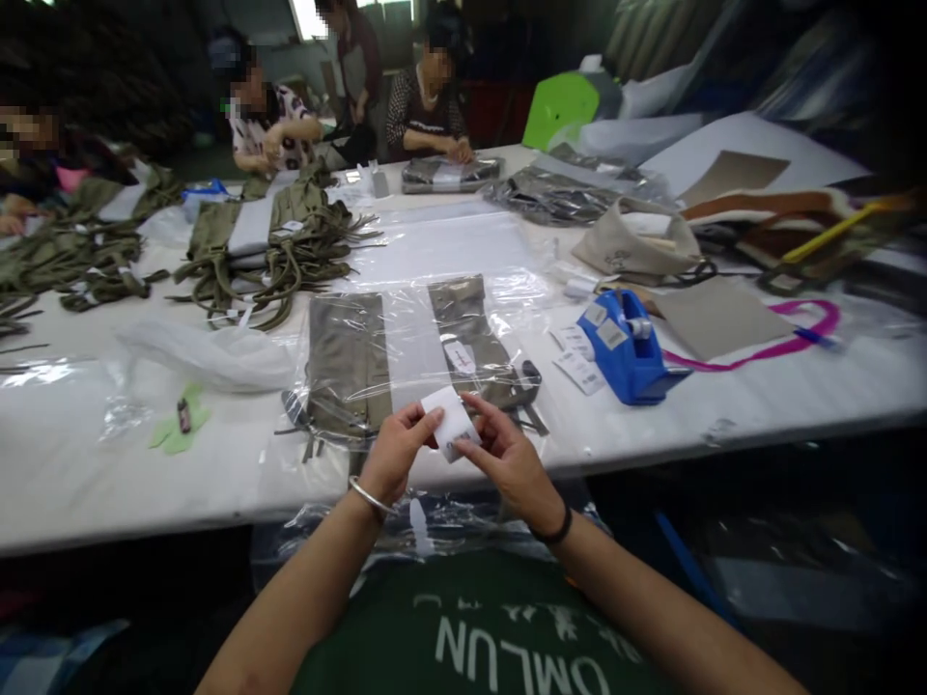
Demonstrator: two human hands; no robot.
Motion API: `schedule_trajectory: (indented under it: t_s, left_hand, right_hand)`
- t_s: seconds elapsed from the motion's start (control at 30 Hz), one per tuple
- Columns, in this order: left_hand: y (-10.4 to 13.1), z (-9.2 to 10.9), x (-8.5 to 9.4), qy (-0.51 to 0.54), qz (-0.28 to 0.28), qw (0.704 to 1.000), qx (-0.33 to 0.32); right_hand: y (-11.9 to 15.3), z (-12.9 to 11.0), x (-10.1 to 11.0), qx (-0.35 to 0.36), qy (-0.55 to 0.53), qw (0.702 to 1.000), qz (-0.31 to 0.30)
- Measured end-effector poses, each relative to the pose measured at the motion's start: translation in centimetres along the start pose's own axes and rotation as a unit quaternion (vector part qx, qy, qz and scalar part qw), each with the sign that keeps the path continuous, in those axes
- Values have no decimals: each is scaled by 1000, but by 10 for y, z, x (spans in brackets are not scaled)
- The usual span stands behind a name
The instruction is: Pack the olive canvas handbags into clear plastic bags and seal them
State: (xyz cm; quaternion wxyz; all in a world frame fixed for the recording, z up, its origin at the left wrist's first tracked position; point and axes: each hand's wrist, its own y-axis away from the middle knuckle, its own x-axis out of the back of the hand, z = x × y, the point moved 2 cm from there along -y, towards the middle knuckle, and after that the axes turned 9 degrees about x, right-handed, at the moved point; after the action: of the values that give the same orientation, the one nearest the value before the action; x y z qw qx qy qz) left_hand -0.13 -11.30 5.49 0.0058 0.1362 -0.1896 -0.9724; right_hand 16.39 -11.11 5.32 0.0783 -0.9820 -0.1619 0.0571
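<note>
White label (450,423), print illegible, pinched btwn L hand (395,454) & R hand (516,468), which hide part of bag (348,352) at near edge; dispenser (623,347) R of bag.

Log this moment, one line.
left hand: holds white label | right hand: holds white label | front: bagged olive item | right: blue tape dispenser

I've got a dim background, bright window (310,19) up top, glare on plastic bag (407,338), blurred edges, dark right corners.
</note>
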Motion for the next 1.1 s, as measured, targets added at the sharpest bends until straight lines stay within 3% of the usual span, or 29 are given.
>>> schedule_trajectory:
  t_s: [0.2, 0.4, 0.77, 0.97, 1.03, 1.1]
  left_hand:
    - [6, -7, 17, 9, 25, 1000, 0]
    - [-3, -11, 21, -14, 63, 998, -12]
    - [-9, -15, 36, -56, 144, 988, -7]
    - [-12, -20, 42, -101, 150, 983, -12]
    - [-9, -17, 47, -182, 171, 967, -58]
    - [-4, -11, 57, -278, 211, 930, -118]
  right_hand:
    - [-8, -5, -4, 102, 213, 971, -49]
    - [-15, -7, -10, 126, 250, 958, -62]
    - [-28, 11, -1, -17, 104, 990, -97]
    - [-31, 14, -7, -77, -29, 996, -21]
    - [-34, 17, -11, -109, -89, 990, 16]
    - [-42, 21, -14, -137, -148, 977, 64]
